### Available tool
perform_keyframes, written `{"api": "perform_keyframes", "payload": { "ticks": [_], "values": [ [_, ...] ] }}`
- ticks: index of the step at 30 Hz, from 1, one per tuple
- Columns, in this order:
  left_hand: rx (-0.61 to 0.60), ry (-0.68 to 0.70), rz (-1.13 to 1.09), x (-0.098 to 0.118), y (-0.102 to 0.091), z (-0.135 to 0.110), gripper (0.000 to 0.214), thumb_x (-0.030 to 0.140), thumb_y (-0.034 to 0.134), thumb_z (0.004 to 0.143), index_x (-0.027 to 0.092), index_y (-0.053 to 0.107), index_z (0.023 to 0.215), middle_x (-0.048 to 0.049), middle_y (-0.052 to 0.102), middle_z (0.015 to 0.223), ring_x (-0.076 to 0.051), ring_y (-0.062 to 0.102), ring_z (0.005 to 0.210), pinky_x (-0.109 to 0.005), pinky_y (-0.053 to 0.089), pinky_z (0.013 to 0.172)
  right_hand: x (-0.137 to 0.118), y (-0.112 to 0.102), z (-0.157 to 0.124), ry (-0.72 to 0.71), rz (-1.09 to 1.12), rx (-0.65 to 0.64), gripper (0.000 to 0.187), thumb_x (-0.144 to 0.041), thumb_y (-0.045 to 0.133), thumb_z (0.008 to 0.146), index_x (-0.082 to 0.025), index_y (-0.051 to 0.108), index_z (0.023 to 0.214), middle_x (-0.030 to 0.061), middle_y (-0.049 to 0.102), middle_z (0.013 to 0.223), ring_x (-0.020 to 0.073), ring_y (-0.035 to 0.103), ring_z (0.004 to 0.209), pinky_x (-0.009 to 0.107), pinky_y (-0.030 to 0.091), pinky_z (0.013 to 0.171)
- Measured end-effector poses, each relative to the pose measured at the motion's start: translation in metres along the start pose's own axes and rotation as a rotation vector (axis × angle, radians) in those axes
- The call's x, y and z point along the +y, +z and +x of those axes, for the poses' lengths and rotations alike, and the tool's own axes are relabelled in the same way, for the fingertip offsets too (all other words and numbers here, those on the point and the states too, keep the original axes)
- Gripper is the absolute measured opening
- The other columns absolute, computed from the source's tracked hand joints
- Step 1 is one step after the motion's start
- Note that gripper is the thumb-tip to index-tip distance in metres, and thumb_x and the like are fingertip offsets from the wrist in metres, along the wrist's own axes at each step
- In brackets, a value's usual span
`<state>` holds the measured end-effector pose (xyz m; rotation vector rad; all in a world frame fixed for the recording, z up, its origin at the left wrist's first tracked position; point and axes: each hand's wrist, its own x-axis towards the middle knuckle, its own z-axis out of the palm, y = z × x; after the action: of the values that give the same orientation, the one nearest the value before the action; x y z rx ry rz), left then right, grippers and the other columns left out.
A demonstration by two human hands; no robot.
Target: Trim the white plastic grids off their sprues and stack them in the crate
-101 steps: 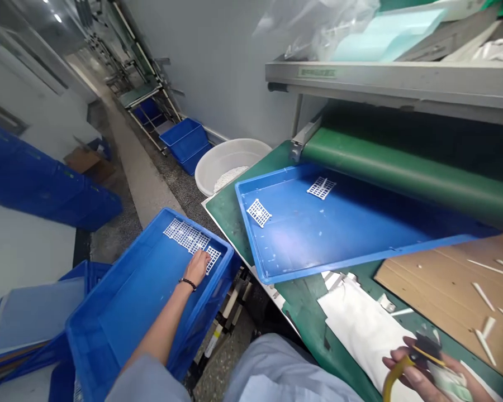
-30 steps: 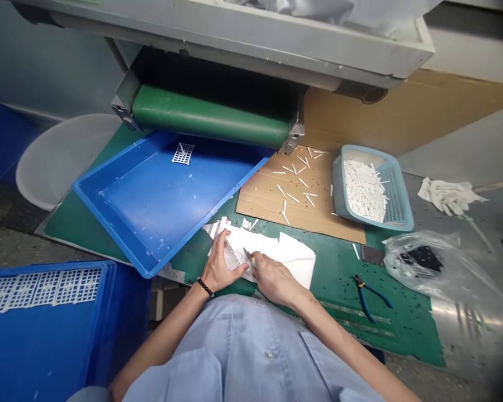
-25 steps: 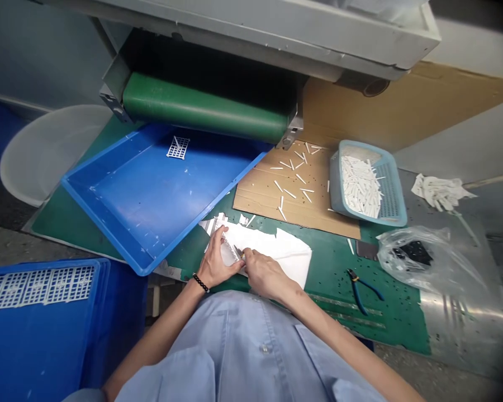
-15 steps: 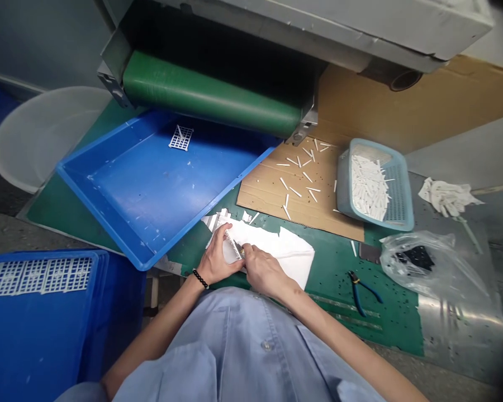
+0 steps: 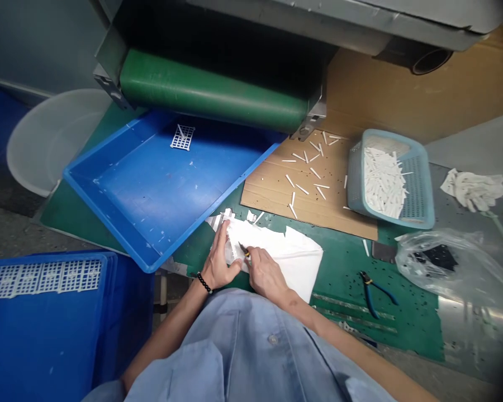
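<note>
- The left hand point(image 5: 220, 261), with a black bead bracelet point(image 5: 203, 283), is at lower middle of the frame. It is half closed, and its fingers hold a small white plastic lattice piece point(image 5: 233, 249) against the paper. Part of this piece is hidden behind the fingers, so its full shape is hard to make out.
- The right hand point(image 5: 266, 276) is closed around small cutters with a yellow and black grip point(image 5: 245, 252). Their tips are just beside the lattice piece. The fingers cover most of the tool, so I cannot see if the tips touch the piece.
- Both hands are over a white paper sheet point(image 5: 289, 262) lying on a green work mat point(image 5: 339, 304).
- A tilted blue tray point(image 5: 213, 209) rests at middle left, with one small lattice piece point(image 5: 182, 137) inside.
- A blue crate point(image 5: 46, 346) at lower left holds a lattice strip point(image 5: 46, 277).
- At right, a cardboard sheet point(image 5: 268, 192) has loose white sticks point(image 5: 304, 188), and a light blue basket point(image 5: 419, 178) is full of more sticks.
- Blue-handled pliers point(image 5: 375, 296) lie on the mat, near a clear plastic bag point(image 5: 448, 262) with black pieces inside, which the film makes unclear.
</note>
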<state>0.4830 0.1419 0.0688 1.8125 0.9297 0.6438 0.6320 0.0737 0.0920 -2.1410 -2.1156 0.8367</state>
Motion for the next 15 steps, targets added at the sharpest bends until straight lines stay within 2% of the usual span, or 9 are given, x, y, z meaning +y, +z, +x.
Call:
{"api": "perform_keyframes", "payload": {
  "ticks": [1, 3, 5, 6, 8, 9, 11, 15],
  "values": [
    [0.033, 0.003, 0.04, 0.003, -0.001, -0.003, 0.091, 0.024, 0.056, 0.075, 0.015, 0.002, 0.148, -0.0182, 0.023, 0.15, -0.032, 0.024, 0.139, -0.047, 0.033, 0.11, 0.001, 0.001, -0.002, 0.006, 0.021, 0.021, 0.032, -0.012, 0.034, 0.091, -0.008, 0.045, 0.121, 0.0134, 0.056, 0.106, 0.0251, 0.049, 0.101, 0.033, 0.039, 0.089],
    [0.176, -0.008, 0.166, 0.008, -0.001, -0.008, 0.088, 0.023, 0.055, 0.077, 0.015, 0.004, 0.148, -0.0185, 0.016, 0.152, -0.033, 0.018, 0.141, -0.048, 0.031, 0.111, 0.003, -0.003, -0.007, 0.05, 0.089, 0.055, 0.031, -0.014, 0.033, 0.094, -0.01, 0.043, 0.122, 0.0133, 0.057, 0.109, 0.024, 0.052, 0.102, 0.032, 0.041, 0.087],
    [0.324, -0.014, 0.32, 0.011, -0.001, -0.012, 0.07, 0.024, 0.054, 0.081, 0.015, 0.023, 0.143, -0.0191, 0.028, 0.144, -0.033, 0.029, 0.136, -0.047, 0.035, 0.107, 0.005, -0.011, -0.011, 0.1, 0.149, 0.074, 0.03, -0.018, 0.032, 0.096, -0.011, 0.04, 0.124, 0.0133, 0.056, 0.114, 0.023, 0.055, 0.101, 0.03, 0.042, 0.082],
    [0.346, -0.012, 0.396, 0.011, -0.001, -0.014, 0.055, 0.025, 0.052, 0.084, 0.016, 0.036, 0.135, -0.0179, 0.039, 0.134, -0.031, 0.039, 0.128, -0.045, 0.04, 0.103, 0.006, -0.017, -0.012, 0.116, 0.158, 0.075, 0.03, -0.019, 0.033, 0.096, -0.012, 0.039, 0.125, 0.0134, 0.055, 0.117, 0.0228, 0.056, 0.1, 0.03, 0.043, 0.079],
    [0.279, -0.034, 0.541, 0.011, -0.002, -0.014, 0.024, 0.025, 0.047, 0.089, 0.017, 0.056, 0.11, -0.0127, 0.052, 0.108, -0.025, 0.053, 0.107, -0.04, 0.048, 0.092, 0.009, -0.03, -0.009, 0.14, 0.114, 0.084, 0.03, -0.019, 0.032, 0.096, -0.014, 0.038, 0.125, 0.0138, 0.054, 0.12, 0.0233, 0.058, 0.097, 0.029, 0.043, 0.074],
    [0.22, -0.062, 0.607, 0.011, -0.003, -0.013, 0.019, 0.024, 0.044, 0.09, 0.017, 0.058, 0.099, -0.0108, 0.053, 0.099, -0.024, 0.056, 0.097, -0.038, 0.05, 0.086, 0.011, -0.036, -0.004, 0.155, 0.063, 0.096, 0.031, -0.018, 0.032, 0.095, -0.014, 0.038, 0.125, 0.0143, 0.054, 0.12, 0.0239, 0.059, 0.096, 0.03, 0.042, 0.073],
    [0.142, -0.133, 0.712, 0.009, -0.005, -0.012, 0.019, 0.025, 0.041, 0.092, 0.017, 0.058, 0.088, -0.0098, 0.052, 0.091, -0.023, 0.056, 0.088, -0.037, 0.051, 0.079, 0.017, -0.048, 0.01, 0.188, -0.064, 0.122, 0.032, -0.016, 0.032, 0.094, -0.013, 0.039, 0.125, 0.0156, 0.056, 0.114, 0.0253, 0.06, 0.092, 0.031, 0.042, 0.071],
    [0.111, -0.231, 0.751, 0.005, -0.004, -0.008, 0.018, 0.026, 0.043, 0.091, 0.017, 0.057, 0.085, -0.0104, 0.053, 0.091, -0.024, 0.056, 0.088, -0.038, 0.051, 0.079, 0.031, -0.063, 0.044, 0.221, -0.239, 0.122, 0.031, -0.016, 0.035, 0.092, -0.01, 0.043, 0.121, 0.0168, 0.061, 0.1, 0.0283, 0.061, 0.087, 0.034, 0.042, 0.072]
  ]
}}
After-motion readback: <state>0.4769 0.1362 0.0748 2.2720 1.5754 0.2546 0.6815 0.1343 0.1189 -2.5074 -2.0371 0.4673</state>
